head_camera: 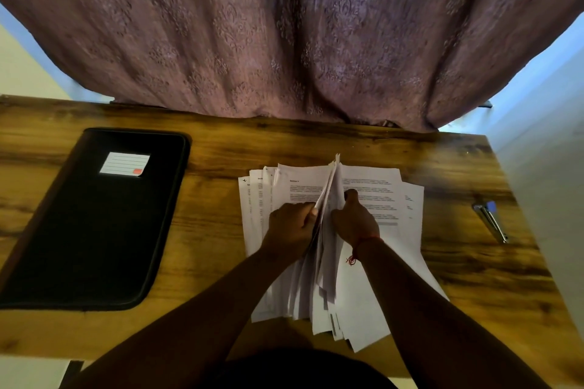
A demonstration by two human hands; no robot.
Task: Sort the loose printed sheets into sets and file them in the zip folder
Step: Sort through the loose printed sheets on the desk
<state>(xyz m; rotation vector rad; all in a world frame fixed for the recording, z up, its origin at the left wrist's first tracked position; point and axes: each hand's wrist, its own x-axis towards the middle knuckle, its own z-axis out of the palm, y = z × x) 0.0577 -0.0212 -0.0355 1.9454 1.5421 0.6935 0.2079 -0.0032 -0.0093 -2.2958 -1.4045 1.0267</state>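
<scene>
Leafing through the loose printed sheets (373, 199), mid-stack. Pile lies on the worktop (221, 230) right of centre, directly before the person, fanned and uneven, long axis running away from the body.

Left hand (292, 226): fingers curled, thumb pinching a raised sheaf that stands on edge between the two hands. Right hand (355, 219): fingers look bent, tips pressing down on the flat page to the right of the lifted sheaf; whether it pinches any sheet, cannot tell. A red thread (363, 243) sits on the right wrist.

Zip folder (94, 218): black, closed, flat on the worktop, well apart to the left of the pile, long axis roughly parallel to the sheets, white label (124, 163) on its cover. Left hand is the nearer one to it.

Stapler (491, 221): on the worktop well to the right of the pile, nearer the right hand, untouched.

Judgement: sorting stage, early; no separated sets visible, nothing filed. Next move likely depends on parting the sheaf at the correct page, so the seam between the hands matters. Risk: fanned lower edges slipping out of order.
</scene>
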